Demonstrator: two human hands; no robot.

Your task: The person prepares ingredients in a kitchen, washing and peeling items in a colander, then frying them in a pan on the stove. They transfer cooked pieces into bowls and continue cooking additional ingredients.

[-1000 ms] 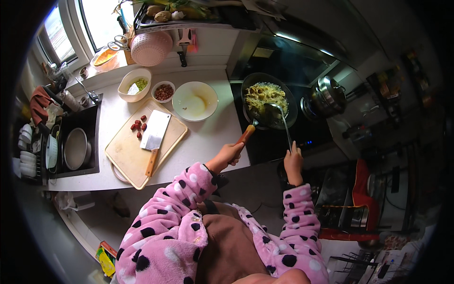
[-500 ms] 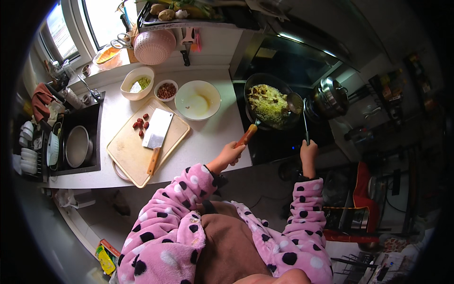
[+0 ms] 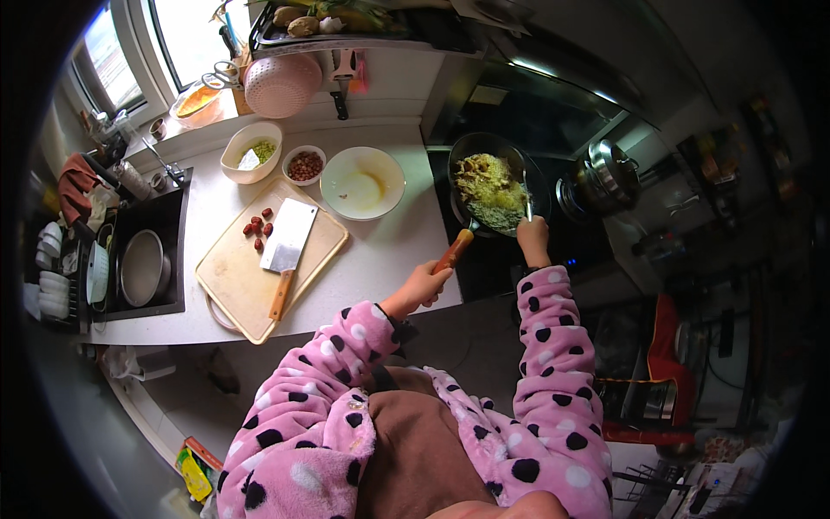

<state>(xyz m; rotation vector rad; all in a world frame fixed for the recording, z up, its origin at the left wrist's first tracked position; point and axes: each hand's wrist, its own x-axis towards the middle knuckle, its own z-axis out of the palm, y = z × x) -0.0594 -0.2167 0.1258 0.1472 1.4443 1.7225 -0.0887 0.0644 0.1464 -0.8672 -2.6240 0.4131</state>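
Note:
My left hand (image 3: 425,284) is closed around the wooden handle (image 3: 455,249) of a dark wok (image 3: 542,164) on the stove. Pale yellow-green, shredded-looking food (image 3: 486,182) fills much of the wok, with browner bits toward its far side. Over the wok's right near rim, my right hand (image 3: 533,233) grips a metal ladle (image 3: 526,189). The ladle is seen nearly edge-on, its lower end at the right part of the food. How deep its bowl sits in the food I cannot tell.
Left of the stove lie a cutting board (image 3: 226,281), a cleaver (image 3: 289,238) and several red dates (image 3: 257,227). Behind them stand a large white bowl (image 3: 361,183), a bowl of peanuts (image 3: 305,165) and a white container (image 3: 249,169). A lidded steel pot (image 3: 605,173) stands right of the wok.
My right hand has moved left and forward, from beyond the wok to over its rim. The ladle has turned from face-on to edge-on. My left hand stays on the handle.

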